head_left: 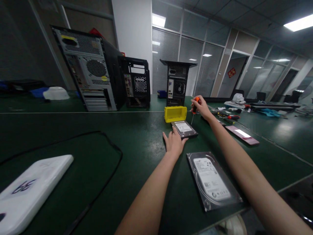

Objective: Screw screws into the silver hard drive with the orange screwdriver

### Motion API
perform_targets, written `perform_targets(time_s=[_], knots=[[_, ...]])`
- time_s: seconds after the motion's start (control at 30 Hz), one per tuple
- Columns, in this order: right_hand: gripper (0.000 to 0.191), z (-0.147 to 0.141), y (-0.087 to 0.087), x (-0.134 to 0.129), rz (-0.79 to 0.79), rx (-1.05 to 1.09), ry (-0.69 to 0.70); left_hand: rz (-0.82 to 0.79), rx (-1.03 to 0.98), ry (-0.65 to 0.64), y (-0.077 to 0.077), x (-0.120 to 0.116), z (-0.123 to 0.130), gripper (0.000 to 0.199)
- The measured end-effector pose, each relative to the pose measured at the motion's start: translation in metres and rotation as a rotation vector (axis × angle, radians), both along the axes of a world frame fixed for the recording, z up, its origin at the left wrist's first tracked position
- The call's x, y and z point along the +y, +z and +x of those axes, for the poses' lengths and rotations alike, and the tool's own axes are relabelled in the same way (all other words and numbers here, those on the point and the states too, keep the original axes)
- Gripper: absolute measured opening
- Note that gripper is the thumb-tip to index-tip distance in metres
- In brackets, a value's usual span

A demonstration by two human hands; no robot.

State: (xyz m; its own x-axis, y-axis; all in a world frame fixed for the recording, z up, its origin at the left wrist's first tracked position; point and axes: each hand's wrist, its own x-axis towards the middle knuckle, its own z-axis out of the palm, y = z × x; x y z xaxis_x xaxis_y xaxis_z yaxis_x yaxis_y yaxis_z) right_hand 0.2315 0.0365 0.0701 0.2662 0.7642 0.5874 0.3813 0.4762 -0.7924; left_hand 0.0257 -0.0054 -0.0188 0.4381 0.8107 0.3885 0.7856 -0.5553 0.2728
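Note:
My left hand (174,142) lies with its fingers spread at the near edge of a hard drive (185,128), its fingertips touching the drive. In my right hand (201,106) is a screwdriver (195,107) with an orange and black handle, held upright with its shaft pointing down beside the right edge of that drive. Whether the tip touches anything is too small to tell. Just behind the drive stands a yellow plastic box (175,114), its hollow side facing me. A second hard drive (211,179) rests label up between my forearms, closer to the table's front edge.
Computer cases (95,71) stand along the back, with a smaller one (177,83) behind the yellow box. A black cable (107,137) and a white device (34,192) lie at left. At right are a pink phone (242,134) and several hand tools (230,117).

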Motion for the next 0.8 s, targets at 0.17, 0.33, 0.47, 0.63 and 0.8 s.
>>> perform_targets(time_s=[0.17,0.33,0.47,0.63,0.8], knots=[[0.035,0.001,-0.001,0.003,0.004,-0.041,-0.037,-0.002,-0.002,-0.004,0.0,0.0,0.0,0.078],[0.034,0.007,-0.008,0.01,0.042,-0.083,-0.146,-0.017,0.0,-0.003,0.001,-0.001,0.0,0.079],[0.039,0.013,-0.014,0.013,0.06,-0.097,-0.149,-0.021,0.003,-0.006,0.001,0.0,0.0,0.079],[0.048,0.013,-0.013,0.014,0.015,-0.054,-0.004,-0.021,0.008,-0.01,0.002,0.0,-0.001,0.08],[0.049,0.006,-0.01,0.015,0.022,-0.13,0.08,-0.015,0.016,0.003,0.002,-0.001,0.0,0.079]])
